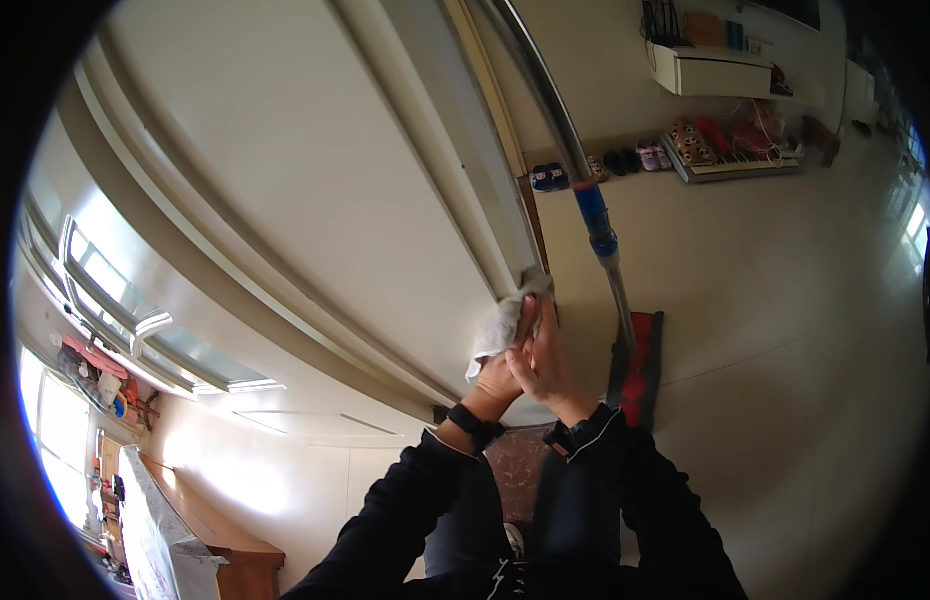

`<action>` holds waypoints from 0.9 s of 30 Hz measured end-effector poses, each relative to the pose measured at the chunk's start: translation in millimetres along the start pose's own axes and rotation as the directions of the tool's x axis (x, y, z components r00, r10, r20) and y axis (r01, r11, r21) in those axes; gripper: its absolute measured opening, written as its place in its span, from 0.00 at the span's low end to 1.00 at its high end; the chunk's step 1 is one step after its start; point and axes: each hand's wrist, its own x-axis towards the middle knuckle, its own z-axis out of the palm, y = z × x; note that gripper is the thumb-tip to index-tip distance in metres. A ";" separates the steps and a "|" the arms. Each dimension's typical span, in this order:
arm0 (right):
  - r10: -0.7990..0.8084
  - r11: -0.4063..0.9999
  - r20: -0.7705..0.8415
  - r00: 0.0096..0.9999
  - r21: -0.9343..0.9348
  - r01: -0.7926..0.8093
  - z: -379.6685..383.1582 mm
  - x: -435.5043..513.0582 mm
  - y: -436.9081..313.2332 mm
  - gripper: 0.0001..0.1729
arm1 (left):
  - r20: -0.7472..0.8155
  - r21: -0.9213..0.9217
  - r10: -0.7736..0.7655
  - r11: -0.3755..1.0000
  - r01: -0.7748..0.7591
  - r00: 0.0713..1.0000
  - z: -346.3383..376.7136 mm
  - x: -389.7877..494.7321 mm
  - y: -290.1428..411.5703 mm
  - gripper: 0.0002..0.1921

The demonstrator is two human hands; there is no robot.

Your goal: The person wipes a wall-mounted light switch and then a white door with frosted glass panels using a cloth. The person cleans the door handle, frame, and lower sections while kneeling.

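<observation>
A crumpled white cloth [499,330] lies against the lower corner of a cream panelled door [285,172], near its edge. My left hand [501,379] grips the cloth, its fingers partly covered by the fabric. Close against it, my right hand [549,364] has its fingers along the cloth's right side, and its thumb touches the left hand. Where each fingertip rests is hidden. Just right of the door edge stands a flat mop with a metal pole [549,105], a blue joint [596,217] and a red and grey head [639,367] on the floor.
Below my hands lies a reddish-brown patterned floor strip [517,472]. Several shoes [622,161] line the far wall, beside an electronic keyboard [735,169] with things on it. A white wall shelf [724,75] hangs above. At lower left is a wooden cabinet [244,559].
</observation>
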 end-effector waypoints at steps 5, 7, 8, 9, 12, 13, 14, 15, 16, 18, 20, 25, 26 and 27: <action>-0.222 0.896 0.045 0.974 -0.383 0.222 8.9 -12.6 -13.3 0.55 | 0.163 0.089 -0.150 0.987 0.137 0.975 -13.1 -27.6 -2.9 0.29; -0.334 0.725 0.267 0.904 -0.540 0.427 14.9 17.3 -38.2 0.54 | -0.100 -0.071 -0.230 0.972 0.224 0.968 -47.4 -6.4 -29.1 0.29; -0.202 0.832 0.307 0.930 -0.447 0.328 23.7 33.3 -56.0 0.53 | -0.100 -0.036 -0.245 0.969 0.243 0.964 -66.8 9.6 -43.7 0.29; -0.042 0.915 0.356 0.934 -0.361 0.179 34.2 50.8 -75.9 0.53 | -0.122 -0.016 -0.265 0.964 0.265 0.957 -87.0 26.5 -59.3 0.30; -0.390 0.670 0.343 0.855 -0.532 0.518 55.8 122.6 -121.5 0.52 | -0.332 0.078 -0.176 0.974 0.212 0.927 -134.2 75.2 -104.5 0.30; -0.569 0.548 0.287 0.771 -0.567 0.615 62.8 139.4 -130.3 0.51 | -0.374 0.145 -0.207 0.950 0.277 0.904 -141.2 86.9 -117.1 0.30; -0.494 0.602 0.306 0.814 -0.555 0.574 64.4 142.3 -136.0 0.50 | -0.438 0.149 -0.141 0.963 0.226 0.888 -142.7 90.3 -124.6 0.30; -0.324 0.677 0.354 0.877 -0.560 0.477 68.2 145.6 -135.4 0.49 | -0.436 0.153 -0.179 0.951 0.269 0.882 -138.8 87.8 -127.0 0.30; -0.066 0.702 0.427 0.902 -0.623 0.346 68.5 135.0 -125.8 0.48 | -0.411 0.163 -0.254 0.925 0.345 0.876 -131.0 80.9 -128.6 0.30; -0.127 0.607 0.403 0.907 -0.692 0.392 73.0 95.2 -94.0 0.45 | -0.332 0.177 -0.347 0.891 0.419 0.877 -101.9 45.4 -115.3 0.29; -0.427 0.468 0.307 0.851 -0.730 0.498 80.1 43.9 -51.2 0.42 | -0.339 0.093 -0.300 0.932 0.350 0.892 -70.6 -12.2 -88.5 0.29; -0.208 0.632 0.391 0.897 -0.646 0.428 79.2 -46.5 5.3 0.39 | -0.013 -0.014 -0.456 0.890 0.456 0.890 -32.2 -115.4 -47.4 0.28; -0.106 0.649 0.437 0.893 -0.650 0.395 80.5 -42.5 2.2 0.39 | -0.048 -0.021 -0.425 0.905 0.425 0.904 -35.3 -115.0 -50.0 0.28; -0.052 0.707 0.428 0.902 -0.622 0.336 82.7 -33.4 -5.9 0.39 | 0.014 -0.127 -0.433 0.893 0.431 0.901 -41.3 -107.0 -59.2 0.29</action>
